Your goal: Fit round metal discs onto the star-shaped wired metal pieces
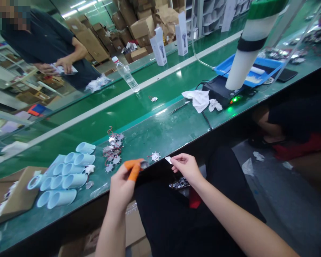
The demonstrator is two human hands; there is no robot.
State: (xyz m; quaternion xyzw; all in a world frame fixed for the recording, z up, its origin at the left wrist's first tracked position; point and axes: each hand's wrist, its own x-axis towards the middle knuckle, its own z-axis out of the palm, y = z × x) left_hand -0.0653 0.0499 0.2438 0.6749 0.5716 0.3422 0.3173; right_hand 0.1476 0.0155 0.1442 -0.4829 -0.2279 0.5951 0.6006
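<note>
Orange finger cots cover the thumb and forefinger of my left hand (124, 184), which pinch a small round metallic part (144, 164) at the bench's front edge. My right hand (186, 166) is closed in a pinch on a small white piece (168, 160), just off the edge. Between the two hands a silvery star-shaped part (155, 156) with red wires lies on the green bench. Left of it is a pile of similar wired star-shaped parts (113, 151). Further left, light blue plastic cups (75, 181) lie on their sides in rows.
A cardboard box (24, 189) stands at the far left. Toward the right are a white cloth (199, 100), a black device (216, 89) with green lights and a blue tray (273, 66). A water bottle (127, 75) stands behind. Across the line a person (50, 46) handles a white box.
</note>
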